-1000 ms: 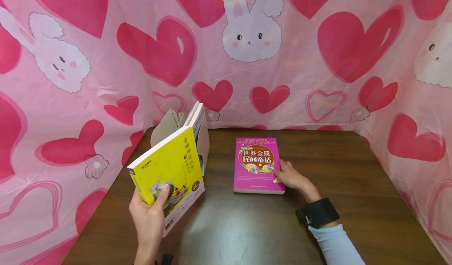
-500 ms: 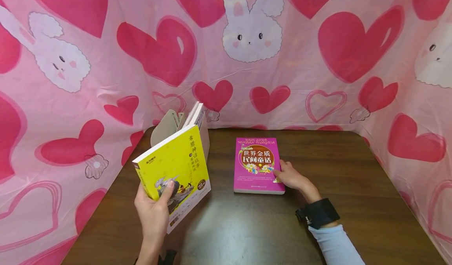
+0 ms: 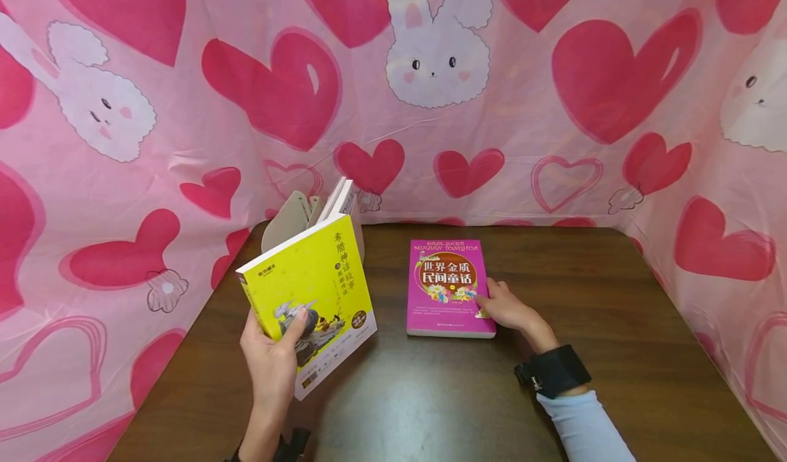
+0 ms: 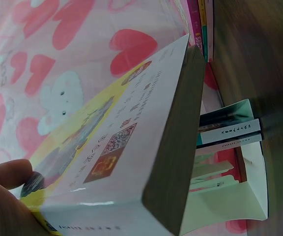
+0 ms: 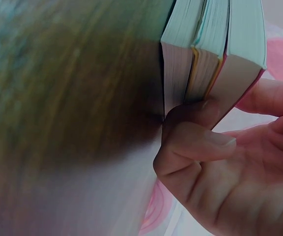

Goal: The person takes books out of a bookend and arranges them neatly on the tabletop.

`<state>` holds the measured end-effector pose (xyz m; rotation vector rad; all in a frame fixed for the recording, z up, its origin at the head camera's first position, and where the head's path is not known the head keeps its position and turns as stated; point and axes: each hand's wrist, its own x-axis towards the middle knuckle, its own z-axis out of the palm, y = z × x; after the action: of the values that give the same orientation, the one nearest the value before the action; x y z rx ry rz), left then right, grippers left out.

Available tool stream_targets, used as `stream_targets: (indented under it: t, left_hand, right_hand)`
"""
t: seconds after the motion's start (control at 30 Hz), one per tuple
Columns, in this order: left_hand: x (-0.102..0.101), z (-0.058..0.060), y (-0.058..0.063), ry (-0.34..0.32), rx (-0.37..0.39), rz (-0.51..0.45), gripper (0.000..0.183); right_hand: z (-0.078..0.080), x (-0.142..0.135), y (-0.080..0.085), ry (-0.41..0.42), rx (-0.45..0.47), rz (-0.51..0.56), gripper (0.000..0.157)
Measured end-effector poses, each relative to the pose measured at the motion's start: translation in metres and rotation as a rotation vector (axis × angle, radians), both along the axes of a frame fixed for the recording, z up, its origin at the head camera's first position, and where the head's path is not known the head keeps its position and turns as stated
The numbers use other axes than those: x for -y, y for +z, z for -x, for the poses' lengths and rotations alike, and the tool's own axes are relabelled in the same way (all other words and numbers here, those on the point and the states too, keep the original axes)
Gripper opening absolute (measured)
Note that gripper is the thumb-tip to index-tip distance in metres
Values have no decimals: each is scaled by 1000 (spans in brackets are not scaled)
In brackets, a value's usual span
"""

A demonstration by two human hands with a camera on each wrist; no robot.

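Note:
My left hand (image 3: 269, 363) grips a yellow paperback book (image 3: 307, 270) along its spine side, thumb on the cover and the other fingers hidden behind. The book is tilted up above the table, partly in front of a pale book holder (image 3: 285, 223). On the table's middle lies a stack of books topped by a magenta storybook (image 3: 445, 317). My right hand (image 3: 515, 313) is at the stack's right edge; in the right wrist view, its thumb reaches over the top cover and its curled fingers (image 5: 195, 142) press against the side of the pages (image 5: 205, 73).
Other books (image 4: 230, 132) stand upright in the holder at the left back of the brown wooden table (image 3: 553, 264). A pink curtain (image 3: 516, 120) with hearts and rabbits hangs round the back and sides, close to the table's edges.
My left hand has moved a little to the right with the yellow book, whose cover has turned more toward the head camera. My right hand and the stack have stayed in place.

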<state>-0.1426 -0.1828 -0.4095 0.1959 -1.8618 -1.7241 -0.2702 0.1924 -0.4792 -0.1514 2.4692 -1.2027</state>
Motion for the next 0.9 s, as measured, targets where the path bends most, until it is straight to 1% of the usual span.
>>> stream_targets:
  t: [0.23,0.43,0.57,0.63,0.73,0.9]
  left_hand:
    - [0,3,0,-4,21,29,42]
    - [-1,5,2,-25,22,16,40]
    - [-1,7,3,-43,15,1,40]
    - [-2,8,3,-47,16,5,41]
    - [-2,9,3,-55,11,16,41]
    - [-3,12,3,-80,-6,12,40]
  right_hand:
    - [2,0,2,-6,-37,-58,71]
    - [-1,6,9,-50,-123,-80,75]
    - [-3,15,15,-67,-193,-82,72]
    - [-3,21,17,-63,-229,-68,69]
    - [-4,32,20,-38,-284,-16,62]
    - [-9,50,26,20,-356,133,53]
